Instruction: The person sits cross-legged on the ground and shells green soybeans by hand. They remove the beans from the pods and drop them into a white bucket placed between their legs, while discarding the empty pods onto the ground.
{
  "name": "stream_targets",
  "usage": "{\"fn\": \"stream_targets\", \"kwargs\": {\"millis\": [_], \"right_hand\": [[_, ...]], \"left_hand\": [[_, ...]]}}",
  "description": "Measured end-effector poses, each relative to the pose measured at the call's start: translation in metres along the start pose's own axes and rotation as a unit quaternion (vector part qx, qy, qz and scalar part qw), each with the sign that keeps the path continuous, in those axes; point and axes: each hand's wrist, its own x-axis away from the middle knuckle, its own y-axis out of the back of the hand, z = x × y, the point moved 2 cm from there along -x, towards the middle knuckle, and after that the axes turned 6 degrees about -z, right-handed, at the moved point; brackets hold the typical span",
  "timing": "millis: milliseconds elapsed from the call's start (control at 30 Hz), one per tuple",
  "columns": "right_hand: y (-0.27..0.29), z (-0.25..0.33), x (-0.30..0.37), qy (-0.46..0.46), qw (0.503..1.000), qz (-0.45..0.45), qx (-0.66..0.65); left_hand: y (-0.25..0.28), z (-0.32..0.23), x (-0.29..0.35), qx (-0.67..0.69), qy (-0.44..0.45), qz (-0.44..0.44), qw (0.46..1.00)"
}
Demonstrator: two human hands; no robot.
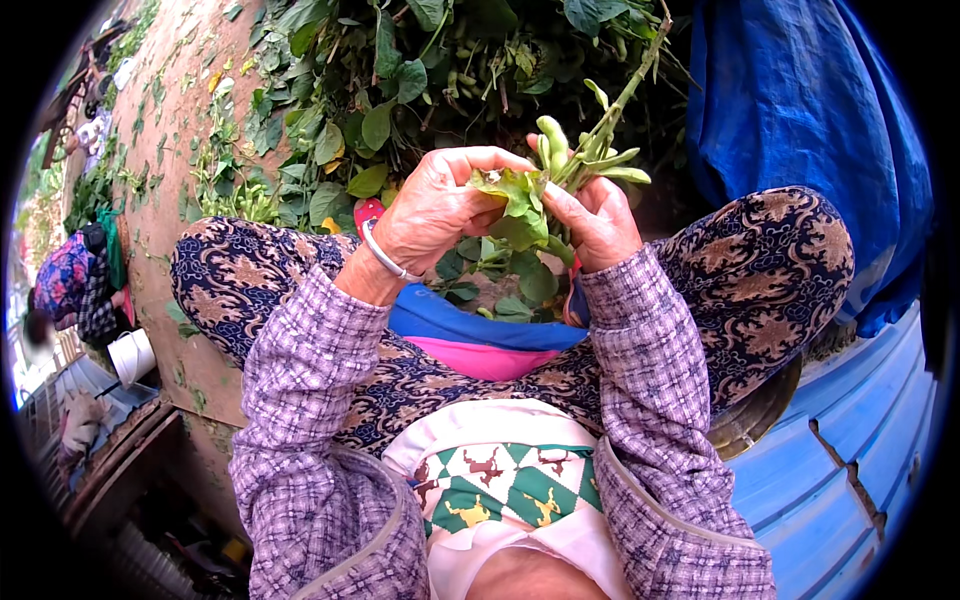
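Observation:
My right hand [603,222] is closed round the lower part of a green bean stalk [628,92], which slants up and away to the right. Several plump green pods [552,146] hang on the stalk close to the fingers. Opposite it, my left hand [440,205], with a pale bangle at the wrist, has thumb and fingers pinched at a yellow-green leaf [520,208] beside the stalk. The leaf hides part of the left fingertips. Both hands meet above the gap between my bent knees.
A heap of leafy bean plants [450,70] lies ahead. Loose leaves and pods litter the brown ground [190,60] to the left. A blue tarp [800,110] hangs at the right, above blue corrugated sheeting [820,480]. Another person [75,280] is at far left by a white bucket [131,357].

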Motion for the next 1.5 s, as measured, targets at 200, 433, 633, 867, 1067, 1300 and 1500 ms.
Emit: {"fn": "stream_targets", "kwargs": {"millis": [200, 433, 633, 867, 1067, 1300, 1500], "right_hand": [[0.004, -0.002, 0.001, -0.022, 1.0, -0.011, -0.013], [0.002, -0.012, 0.001, -0.011, 0.995, -0.024, -0.094], [0.002, -0.005, -0.001, -0.029, 0.997, -0.019, -0.074], [-0.001, -0.005, 0.005, -0.09, 0.994, -0.005, 0.065], [0.004, -0.012, 0.005, -0.143, 0.988, 0.011, 0.065], [-0.005, -0.01, 0.006, -0.151, 0.984, 0.065, -0.064], [-0.004, -0.01, 0.007, -0.154, 0.985, 0.06, -0.043]], "left_hand": [[-0.012, 0.001, 0.0, -0.014, -0.037, -0.033, 0.999], [-0.016, 0.017, -0.006, -0.141, -0.125, -0.104, 0.977], [-0.015, -0.002, 0.002, -0.162, -0.117, -0.046, 0.979], [-0.015, -0.01, 0.003, -0.178, -0.108, -0.062, 0.976], [-0.003, -0.001, -0.007, -0.326, -0.175, -0.077, 0.926], [-0.011, -0.013, 0.001, -0.18, -0.038, -0.018, 0.983], [-0.009, -0.003, -0.003, -0.211, -0.104, -0.072, 0.969]]}}
